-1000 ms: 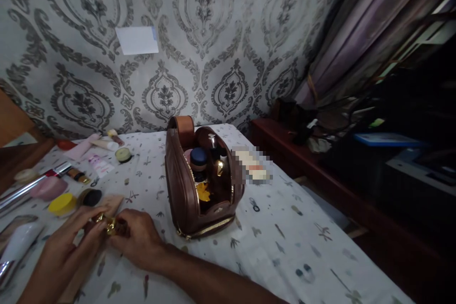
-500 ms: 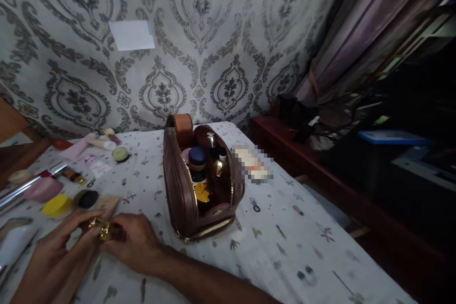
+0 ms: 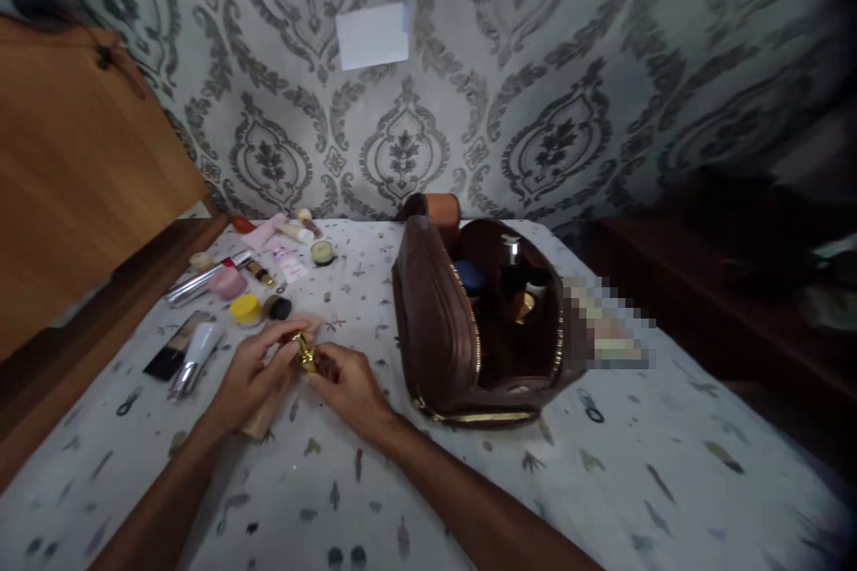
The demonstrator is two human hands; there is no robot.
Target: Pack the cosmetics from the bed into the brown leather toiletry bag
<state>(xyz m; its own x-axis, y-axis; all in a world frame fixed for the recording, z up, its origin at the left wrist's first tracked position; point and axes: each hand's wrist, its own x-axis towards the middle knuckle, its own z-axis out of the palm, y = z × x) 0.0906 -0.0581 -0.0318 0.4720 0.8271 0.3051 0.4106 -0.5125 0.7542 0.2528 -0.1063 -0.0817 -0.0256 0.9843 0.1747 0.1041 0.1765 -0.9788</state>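
My left hand (image 3: 251, 375) and my right hand (image 3: 354, 391) meet low over the table. Their fingers are closed around a small shiny gold piece (image 3: 306, 353), perhaps a cap or little bottle; its exact kind is too small to tell. Under the left hand, a flat beige item (image 3: 260, 421) is partly covered. To the right of my hands stands a brown toiletry bag (image 3: 432, 330), unzipped, its gold zipper edges spread. Inside are a dark blue lid (image 3: 471, 277), a silver-topped bottle (image 3: 512, 252) and a gold-coloured item (image 3: 525, 307).
Beyond my left hand lie a yellow-lidded jar (image 3: 245, 310), a pink pouch-like item (image 3: 228, 283), a black lid (image 3: 277, 308), a white tube (image 3: 198, 352) and a green-topped jar (image 3: 322, 252). A wooden board (image 3: 87, 169) rises at left. A blurred-out packet (image 3: 612, 326) lies right of the bag.
The view has swung left and drawn back, so everything appears further right. Both hands still hold the gold piece, now tilted more upright. The yellow item in the bag no longer shows.
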